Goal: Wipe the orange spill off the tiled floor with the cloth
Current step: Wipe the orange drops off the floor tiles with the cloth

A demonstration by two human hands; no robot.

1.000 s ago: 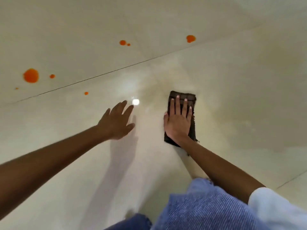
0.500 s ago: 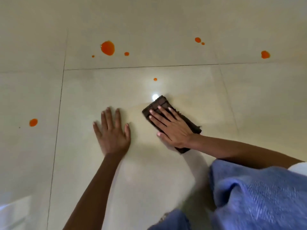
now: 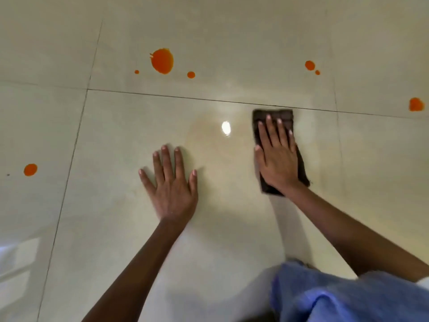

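Change since half a second ago: cloth swung from a diagonal lie to square with the tile joint and shifted right; left hand unmoved on the floor.

Right hand: flat on the cloth, fingers spread and extended, pressing rather than gripping. Cloth: dark, folded, far edge just short of the joint.

Left hand: palm down, fingers wide, holding nothing, acting as a prop.

Spill, remaining: large blot with two small drops beside it on the far tile; a pair of drops beyond the cloth; one drop far right; one drop far left. A faint yellowish film lies on the near tile around the glare.

Step in hand, judged: a push stroke forward across the joint toward the pair of drops.

Method advised: keep the whole palm weighted so the leading edge stays down; draw each drop inward, not outward; refold to a clean face before the large blot; finish over the film.
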